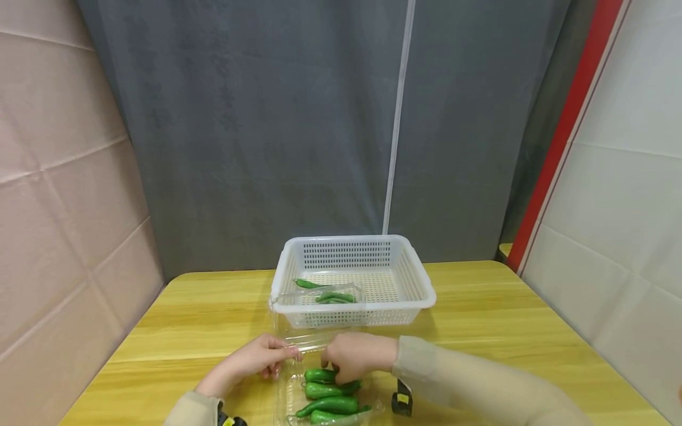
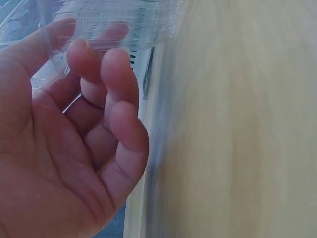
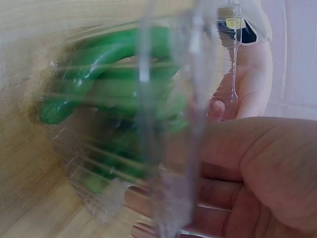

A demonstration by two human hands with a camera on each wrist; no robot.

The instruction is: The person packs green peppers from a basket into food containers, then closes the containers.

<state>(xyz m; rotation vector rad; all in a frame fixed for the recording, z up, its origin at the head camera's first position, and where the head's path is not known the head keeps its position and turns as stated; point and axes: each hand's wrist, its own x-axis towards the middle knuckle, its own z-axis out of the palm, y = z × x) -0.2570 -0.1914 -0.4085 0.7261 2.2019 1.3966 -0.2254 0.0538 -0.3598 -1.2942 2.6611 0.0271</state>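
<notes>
Green peppers (image 1: 330,406) lay in the clear box (image 1: 292,387), others in the basket (image 1: 396,318) beyond it. Fingers of the left hand (image 1: 262,357) pinched the box's far end; I couldn't tell whether the right hand's (image 1: 356,355), above it, gripped a pepper. Packing seemed underway; gentle placing likely came next.
</notes>
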